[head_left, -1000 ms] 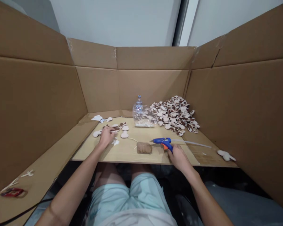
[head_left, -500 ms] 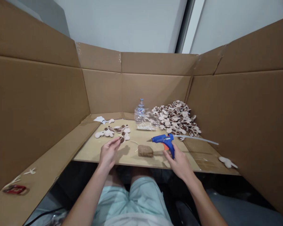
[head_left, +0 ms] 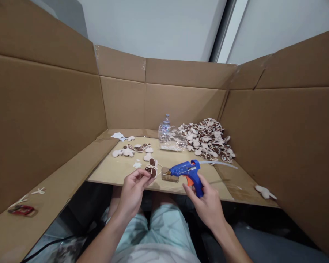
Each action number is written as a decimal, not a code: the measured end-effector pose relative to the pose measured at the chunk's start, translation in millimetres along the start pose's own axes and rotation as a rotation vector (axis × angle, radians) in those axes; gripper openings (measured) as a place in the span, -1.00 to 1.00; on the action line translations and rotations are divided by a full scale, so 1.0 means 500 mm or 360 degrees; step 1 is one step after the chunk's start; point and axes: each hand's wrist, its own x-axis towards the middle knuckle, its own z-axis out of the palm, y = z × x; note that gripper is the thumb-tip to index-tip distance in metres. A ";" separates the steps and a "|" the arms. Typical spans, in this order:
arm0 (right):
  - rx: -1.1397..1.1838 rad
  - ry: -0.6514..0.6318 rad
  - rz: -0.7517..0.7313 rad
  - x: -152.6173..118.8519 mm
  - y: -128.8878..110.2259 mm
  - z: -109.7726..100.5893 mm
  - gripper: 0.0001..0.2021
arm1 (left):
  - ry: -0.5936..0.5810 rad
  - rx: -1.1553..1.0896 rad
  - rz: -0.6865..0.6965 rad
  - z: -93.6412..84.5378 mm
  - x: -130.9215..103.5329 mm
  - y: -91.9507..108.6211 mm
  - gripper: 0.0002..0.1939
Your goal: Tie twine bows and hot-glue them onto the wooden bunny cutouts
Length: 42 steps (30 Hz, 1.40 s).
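Note:
Between thumb and fingers, my left hand (head_left: 134, 188) pinches a small brown and white felt piece with a cream bow (head_left: 152, 168). My right hand (head_left: 207, 201) is wrapped round the handle of a blue glue gun (head_left: 184, 169) with an orange trigger. The gun's metal tip points left, a short way from the felt piece, and a clear glue stick (head_left: 219, 163) sticks out of its back. Behind the tip a brown block (head_left: 170, 178) lies on the pale board (head_left: 109, 175), partly hidden by the gun.
Several felt pieces (head_left: 124, 151) lie at the board's left, near small white bits (head_left: 137, 164). A large felt pile (head_left: 208, 140) and a bottle in plastic (head_left: 166, 129) stand behind. Red snips (head_left: 22, 209) lie far left, one white piece (head_left: 265, 192) far right. Cardboard walls (head_left: 186, 106) surround.
My left hand has lifted the bowed felt piece off the board and brought it right and nearer. The glue gun has moved left and closer to me, its tip now in front of the block.

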 end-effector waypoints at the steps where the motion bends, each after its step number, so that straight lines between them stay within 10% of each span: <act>1: -0.0002 0.0019 -0.0006 0.000 0.000 -0.001 -0.61 | 0.0005 0.0020 0.0002 0.001 -0.003 0.002 -0.85; 16: -0.0132 0.0142 -0.0190 -0.017 -0.012 -0.005 -0.59 | -0.0266 0.0390 0.0154 0.003 -0.038 0.016 -0.83; 42: -0.0141 0.0212 -0.0191 -0.025 -0.014 -0.016 -0.58 | -0.0174 0.0539 0.0273 0.000 -0.062 0.031 -0.77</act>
